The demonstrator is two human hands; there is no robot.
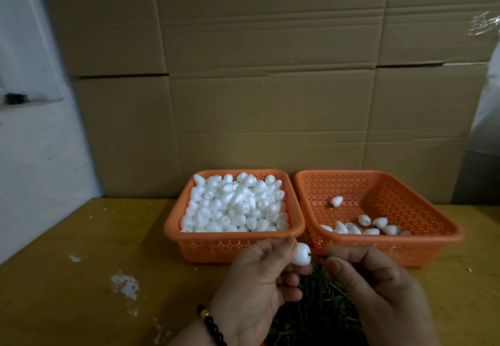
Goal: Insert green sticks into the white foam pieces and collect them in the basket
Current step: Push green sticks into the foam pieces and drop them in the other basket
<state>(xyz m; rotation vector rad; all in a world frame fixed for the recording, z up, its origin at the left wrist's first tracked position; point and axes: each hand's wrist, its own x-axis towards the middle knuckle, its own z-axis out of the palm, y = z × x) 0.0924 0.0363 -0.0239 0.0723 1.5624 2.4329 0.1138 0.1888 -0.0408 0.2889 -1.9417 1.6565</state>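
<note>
The left hand [254,278] pinches a white foam piece [301,254] between thumb and fingers, its grip clamped on it, just in front of the two baskets. The right hand [373,283] pinches a green stick [318,256], grip clamped on its end; the stick's other end meets the foam — how deep it sits I cannot tell. Below the hands lies a dark pile of green sticks [319,307] on the yellow worktop [81,251]. The left basket [232,245] is heaped with plain foam pieces; the right basket [378,248], touching it, holds a few foam pieces [370,228] — most along its near wall, one apart farther back. A beaded bracelet [211,324] circles the left wrist. Cardboard [270,75] stands behind.
</note>
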